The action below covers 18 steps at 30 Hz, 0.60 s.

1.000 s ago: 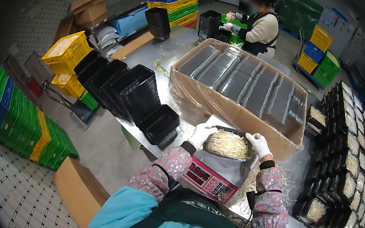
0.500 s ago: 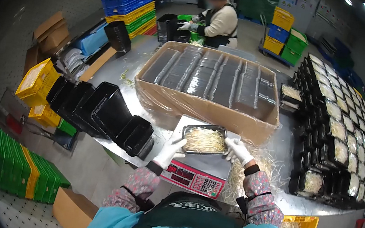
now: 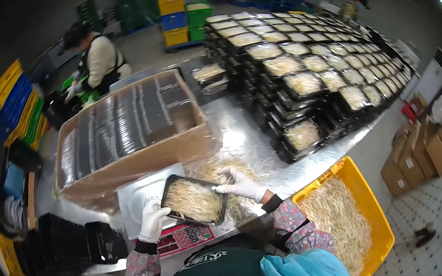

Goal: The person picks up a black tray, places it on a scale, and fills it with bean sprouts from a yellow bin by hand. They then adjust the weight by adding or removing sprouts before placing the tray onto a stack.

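A black plastic tray of bean sprouts point(image 3: 194, 201) is held tilted between my two gloved hands, just over the scale. My left hand point(image 3: 152, 221) grips its left edge. At the upper right corner, my right hand point(image 3: 241, 185) has its thumb and fingers closed on the rim. Beneath lies the scale's pale plate point(image 3: 133, 196), with its red keypad panel point(image 3: 184, 239) partly covered by the tray. Loose sprouts point(image 3: 242, 209) are scattered on the metal table beside my right hand.
A cardboard box point(image 3: 112, 185) of stacked black trays stands behind the scale. Filled, wrapped trays point(image 3: 302, 84) are piled high at the back right. A yellow crate point(image 3: 382, 239) of sprouts is at my right. Empty black trays point(image 3: 67, 246) lie left. A co-worker point(image 3: 101, 62) stands beyond the box.
My view has swung to the right, bringing the yellow crate of sprouts into sight. The tray has moved off the scale's middle toward my body, still between both hands.
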Each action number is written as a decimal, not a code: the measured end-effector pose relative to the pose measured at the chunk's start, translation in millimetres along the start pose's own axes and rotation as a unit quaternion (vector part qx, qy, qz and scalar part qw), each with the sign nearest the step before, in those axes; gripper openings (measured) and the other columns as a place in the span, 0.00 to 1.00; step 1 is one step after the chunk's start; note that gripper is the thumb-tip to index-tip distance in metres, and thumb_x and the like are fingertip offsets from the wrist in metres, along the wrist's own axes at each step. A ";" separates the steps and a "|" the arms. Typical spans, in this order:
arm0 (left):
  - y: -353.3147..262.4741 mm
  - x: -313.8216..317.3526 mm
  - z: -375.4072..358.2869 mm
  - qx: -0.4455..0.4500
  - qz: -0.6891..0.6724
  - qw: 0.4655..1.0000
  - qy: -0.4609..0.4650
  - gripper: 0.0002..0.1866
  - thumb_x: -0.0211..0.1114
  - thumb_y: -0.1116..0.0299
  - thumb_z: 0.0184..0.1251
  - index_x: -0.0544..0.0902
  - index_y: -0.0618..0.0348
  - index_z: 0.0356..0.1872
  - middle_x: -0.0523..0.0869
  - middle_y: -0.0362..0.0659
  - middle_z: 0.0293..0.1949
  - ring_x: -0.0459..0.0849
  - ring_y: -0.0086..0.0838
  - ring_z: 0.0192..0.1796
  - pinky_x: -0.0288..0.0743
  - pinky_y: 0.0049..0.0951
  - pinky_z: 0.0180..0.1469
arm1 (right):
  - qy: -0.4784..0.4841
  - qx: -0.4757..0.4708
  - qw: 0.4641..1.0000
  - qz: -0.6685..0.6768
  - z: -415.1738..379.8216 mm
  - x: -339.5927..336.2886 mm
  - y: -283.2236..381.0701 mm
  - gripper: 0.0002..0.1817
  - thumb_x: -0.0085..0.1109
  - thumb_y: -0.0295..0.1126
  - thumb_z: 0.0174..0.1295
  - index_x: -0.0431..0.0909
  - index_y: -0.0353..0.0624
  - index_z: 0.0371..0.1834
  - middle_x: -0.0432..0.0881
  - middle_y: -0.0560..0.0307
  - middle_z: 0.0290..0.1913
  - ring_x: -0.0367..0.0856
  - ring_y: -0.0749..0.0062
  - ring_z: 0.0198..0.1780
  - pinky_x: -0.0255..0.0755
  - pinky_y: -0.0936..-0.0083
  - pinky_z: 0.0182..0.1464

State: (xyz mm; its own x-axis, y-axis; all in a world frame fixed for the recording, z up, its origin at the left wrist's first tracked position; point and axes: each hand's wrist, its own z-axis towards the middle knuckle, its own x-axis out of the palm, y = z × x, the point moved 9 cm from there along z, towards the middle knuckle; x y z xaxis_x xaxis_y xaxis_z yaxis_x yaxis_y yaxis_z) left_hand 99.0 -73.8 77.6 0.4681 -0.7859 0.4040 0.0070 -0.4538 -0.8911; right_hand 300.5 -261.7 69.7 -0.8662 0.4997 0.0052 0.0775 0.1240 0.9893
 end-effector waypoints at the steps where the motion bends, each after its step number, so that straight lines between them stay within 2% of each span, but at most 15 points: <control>1: 11.5 12.3 9.5 -0.006 0.011 1.000 0.010 0.11 0.63 0.86 0.61 0.76 0.64 0.43 0.83 0.44 0.38 0.87 0.28 0.37 0.88 0.30 0.41 | 0.035 -0.040 0.999 0.006 -7.0 -2.0 12.5 0.25 0.72 0.38 0.64 0.75 0.42 0.60 0.76 0.66 0.34 0.75 0.82 0.37 0.73 0.80 0.43; 2: 25.8 29.5 17.9 -0.025 0.010 0.999 0.022 0.14 0.66 0.84 0.62 0.77 0.64 0.47 0.81 0.40 0.37 0.85 0.25 0.40 0.85 0.24 0.43 | 0.064 -0.078 0.995 -0.028 -6.3 -3.3 -0.4 0.28 0.73 0.37 0.62 0.75 0.42 0.64 0.79 0.65 0.38 0.76 0.81 0.39 0.74 0.80 0.45; 4: 26.3 69.6 30.9 0.010 0.058 0.996 0.073 0.21 0.68 0.82 0.64 0.75 0.65 0.58 0.81 0.42 0.45 0.84 0.25 0.45 0.82 0.23 0.47 | -0.045 -0.078 0.991 -0.098 -22.5 -38.5 -3.3 0.26 0.72 0.35 0.61 0.78 0.41 0.61 0.81 0.63 0.41 0.78 0.81 0.43 0.74 0.78 0.48; 5: 24.7 89.1 37.9 0.036 -0.019 0.989 0.145 0.32 0.68 0.78 0.66 0.67 0.65 0.70 0.78 0.46 0.56 0.83 0.29 0.53 0.81 0.28 0.55 | -0.113 -0.010 0.993 0.026 -34.7 -65.3 -17.5 0.23 0.72 0.33 0.61 0.80 0.39 0.58 0.83 0.61 0.43 0.79 0.82 0.44 0.75 0.80 0.48; 6: 19.4 99.4 39.1 0.036 -0.019 0.987 0.153 0.32 0.68 0.78 0.66 0.67 0.65 0.70 0.78 0.46 0.56 0.83 0.29 0.53 0.81 0.28 0.55 | -0.205 -0.062 0.973 0.089 -42.8 -101.0 -32.2 0.21 0.72 0.30 0.60 0.80 0.37 0.55 0.83 0.62 0.41 0.80 0.83 0.40 0.75 0.82 0.44; 8: 1.1 110.5 37.4 0.054 -0.009 0.992 0.116 0.39 0.71 0.68 0.68 0.60 0.64 0.75 0.77 0.48 0.61 0.82 0.33 0.59 0.80 0.32 0.60 | -0.402 -0.143 0.900 0.090 -82.5 -171.7 -25.1 0.17 0.70 0.26 0.60 0.80 0.36 0.52 0.83 0.64 0.35 0.80 0.83 0.34 0.76 0.83 0.37; 9: 1.5 103.4 40.3 0.054 0.009 0.991 0.124 0.40 0.71 0.68 0.68 0.59 0.65 0.76 0.74 0.50 0.65 0.79 0.35 0.63 0.79 0.34 0.62 | -0.483 -0.160 0.853 0.113 -101.6 -206.2 -20.6 0.17 0.69 0.25 0.60 0.79 0.36 0.52 0.82 0.64 0.34 0.80 0.84 0.34 0.76 0.82 0.36; 10: -0.6 95.9 41.4 0.066 0.030 0.992 0.101 0.34 0.68 0.72 0.70 0.63 0.66 0.74 0.76 0.51 0.64 0.80 0.36 0.62 0.78 0.33 0.63 | -0.538 -0.212 0.807 0.120 -112.7 -250.9 -33.5 0.17 0.66 0.24 0.62 0.77 0.36 0.53 0.83 0.62 0.36 0.80 0.81 0.36 0.76 0.82 0.41; 11: -1.2 87.2 43.5 0.063 0.045 0.994 0.076 0.33 0.68 0.72 0.70 0.65 0.66 0.73 0.77 0.51 0.63 0.81 0.35 0.62 0.78 0.33 0.62 | -0.565 -0.227 0.773 0.177 -125.9 -269.8 -16.0 0.16 0.66 0.24 0.62 0.77 0.37 0.52 0.83 0.62 0.37 0.81 0.81 0.36 0.76 0.82 0.41; 12: -1.5 78.3 44.6 0.060 0.060 0.995 0.050 0.31 0.67 0.73 0.70 0.67 0.66 0.72 0.78 0.51 0.63 0.81 0.35 0.61 0.78 0.33 0.62 | -0.622 -0.270 0.721 0.139 -124.8 -320.3 -39.5 0.15 0.66 0.24 0.63 0.77 0.37 0.51 0.84 0.61 0.38 0.81 0.80 0.36 0.76 0.81 0.41; 13: -2.5 74.7 42.9 0.061 0.061 0.995 0.051 0.31 0.67 0.73 0.70 0.67 0.66 0.72 0.78 0.51 0.63 0.81 0.35 0.61 0.78 0.33 0.62 | -0.635 -0.247 0.709 0.180 -123.7 -341.7 -41.4 0.16 0.68 0.26 0.61 0.77 0.38 0.51 0.84 0.60 0.38 0.81 0.79 0.37 0.77 0.79 0.40; 14: -4.3 66.7 41.8 0.059 0.059 0.996 0.023 0.30 0.66 0.73 0.71 0.67 0.66 0.71 0.78 0.51 0.63 0.81 0.34 0.61 0.78 0.33 0.62 | -0.678 -0.104 0.712 0.148 -122.4 -363.6 -53.8 0.19 0.70 0.29 0.59 0.75 0.36 0.51 0.84 0.58 0.38 0.81 0.78 0.39 0.77 0.75 0.40; 16: -6.4 47.9 38.8 0.059 0.057 0.997 -0.004 0.29 0.66 0.74 0.71 0.68 0.67 0.71 0.78 0.52 0.63 0.81 0.34 0.61 0.78 0.32 0.61 | -0.762 -0.048 0.643 0.053 -132.5 -397.3 -74.1 0.24 0.69 0.28 0.57 0.73 0.38 0.56 0.83 0.55 0.37 0.80 0.77 0.29 0.75 0.79 0.31; 17: -11.7 26.7 34.2 0.088 0.093 0.991 -0.048 0.29 0.65 0.74 0.71 0.68 0.66 0.71 0.78 0.51 0.63 0.81 0.34 0.62 0.78 0.32 0.61 | -0.762 -0.050 0.644 0.053 -125.6 -419.3 -94.0 0.24 0.69 0.28 0.57 0.73 0.38 0.56 0.83 0.55 0.37 0.80 0.77 0.29 0.75 0.79 0.31; 18: -17.7 3.4 27.5 0.116 0.130 0.981 -0.092 0.28 0.65 0.74 0.72 0.68 0.66 0.71 0.78 0.51 0.63 0.81 0.34 0.62 0.77 0.31 0.61 | -0.803 -0.022 0.596 0.008 -129.8 -439.1 -114.3 0.26 0.70 0.29 0.57 0.71 0.39 0.58 0.82 0.54 0.36 0.79 0.75 0.26 0.75 0.78 0.27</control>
State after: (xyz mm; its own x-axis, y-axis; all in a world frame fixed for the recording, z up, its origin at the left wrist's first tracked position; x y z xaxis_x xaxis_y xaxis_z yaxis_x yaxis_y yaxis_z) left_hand 124.8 -56.9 89.1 0.6316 -0.7639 0.1325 0.0570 -0.1247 -0.9906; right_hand 607.9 -606.6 -26.7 0.7264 0.6804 -0.0968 0.0350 0.1040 0.9940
